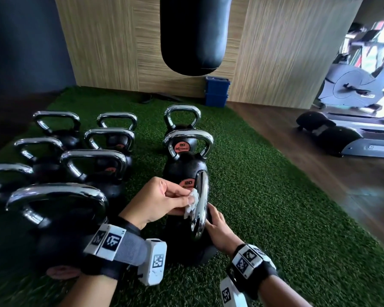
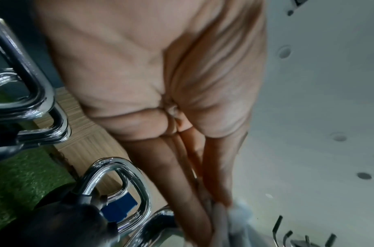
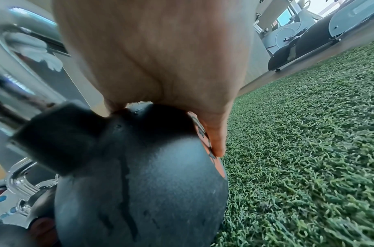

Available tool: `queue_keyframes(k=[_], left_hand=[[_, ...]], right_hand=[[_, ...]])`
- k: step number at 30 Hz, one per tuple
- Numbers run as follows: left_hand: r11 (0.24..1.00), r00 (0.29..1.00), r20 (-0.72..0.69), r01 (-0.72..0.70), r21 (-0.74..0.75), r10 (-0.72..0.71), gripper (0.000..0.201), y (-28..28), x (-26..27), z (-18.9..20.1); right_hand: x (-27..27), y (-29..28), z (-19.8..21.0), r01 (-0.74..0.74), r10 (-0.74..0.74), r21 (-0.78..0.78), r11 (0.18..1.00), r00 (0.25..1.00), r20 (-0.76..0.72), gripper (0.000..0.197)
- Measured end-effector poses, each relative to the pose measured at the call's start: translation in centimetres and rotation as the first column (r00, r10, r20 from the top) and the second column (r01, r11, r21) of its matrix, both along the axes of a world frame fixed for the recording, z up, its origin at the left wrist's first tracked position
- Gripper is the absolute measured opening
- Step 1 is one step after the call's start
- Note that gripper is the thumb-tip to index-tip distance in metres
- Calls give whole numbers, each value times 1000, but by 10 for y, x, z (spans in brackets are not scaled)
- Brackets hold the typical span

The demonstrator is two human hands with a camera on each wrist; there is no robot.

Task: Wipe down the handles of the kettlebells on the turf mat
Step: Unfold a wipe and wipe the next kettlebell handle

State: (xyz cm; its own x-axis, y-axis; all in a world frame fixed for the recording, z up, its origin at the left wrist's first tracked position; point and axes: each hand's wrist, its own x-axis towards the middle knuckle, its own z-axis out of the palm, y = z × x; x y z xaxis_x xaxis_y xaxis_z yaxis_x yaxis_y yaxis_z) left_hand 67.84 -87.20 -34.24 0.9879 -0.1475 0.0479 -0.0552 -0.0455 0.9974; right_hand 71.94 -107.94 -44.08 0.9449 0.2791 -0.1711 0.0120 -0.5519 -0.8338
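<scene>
two hands (image 1: pixel 159 201) on one kettlebell (image 1: pixel 182 235), left fingers (image 1: pixel 175 193) pinching wipe (image 1: pixel 192 202), head view only, right palm (image 3: pixel 160 66) pressing

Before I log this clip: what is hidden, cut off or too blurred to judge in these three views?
- Head view: the right hand fingers, hidden behind the chrome handle.
- Left wrist view: the white cloth is blurred and mostly behind the left hand fingers; its contact with the handle is unclear.
- Right wrist view: the orange label on the kettlebell is seen edge-on and partly under the thumb, unreadable.
- Head view: the leftmost kettlebells are cut by the edge.
</scene>
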Motion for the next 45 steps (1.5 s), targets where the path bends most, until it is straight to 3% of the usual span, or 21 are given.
queue_keyframes(k=[4, 10, 14, 20, 23, 26, 28, 30, 33, 36, 40, 43, 45], left_hand=[[994, 993, -116, 15, -106, -28, 24, -2, -13, -6], [988, 974, -193, 93, -122, -115, 25, 4, -22, -13], [993, 964, -237, 105, -59, -117, 21, 2, -23, -26], [996, 961, -272, 63, 56, -45, 11, -3, -24, -38], [993, 959, -284, -19, -112, -14, 18, 1, -26, -36], [931, 962, -271, -127, -341, 32, 29, 8, -26, -29], [898, 972, -235, -127, -421, 27, 27, 11, -24, -20], [873, 979, -202, -129, -471, 36, 27, 11, -20, -10], [849, 986, -159, -132, -511, 58, 27, 6, -17, 0], [859, 991, -124, -111, -501, 56, 36, -1, -16, 4], [885, 994, -79, -107, -454, 79, 45, -11, -15, 2], [941, 978, 20, -196, -276, 209, 44, -12, -14, 2], [958, 958, 108, -251, -139, 266, 33, -6, -13, -4]], right_hand=[[0, 0, -1, 2, -2, 3, 1000, 1000, 14, 68], [0, 1, -3, 8, -9, 14, 1000, 999, 31, 68], [-2, 1, -3, 16, -16, 15, 1000, 1000, 27, 84], [-3, 0, 21, 26, -26, 44, 999, 1000, -18, 54], [-8, -8, 56, 176, -195, 128, 976, 969, 150, 28], [-18, -13, 96, 295, -351, 191, 936, 811, 469, 16], [-25, -13, 121, 161, -243, 191, 968, 779, 577, 16], [-32, -10, 143, -50, -4, 72, 996, 796, 605, 19], [-40, -3, 162, -201, 203, -74, 977, 760, 617, 39], [-46, 4, 167, -217, 209, -72, 973, 719, 663, 46], [-47, 7, 164, -183, 92, 59, 981, 717, 691, 39], [-41, 5, 160, -178, 65, 102, 979, 741, 668, 30], [-32, -1, 156, -151, 33, 127, 980, 761, 648, 24]])
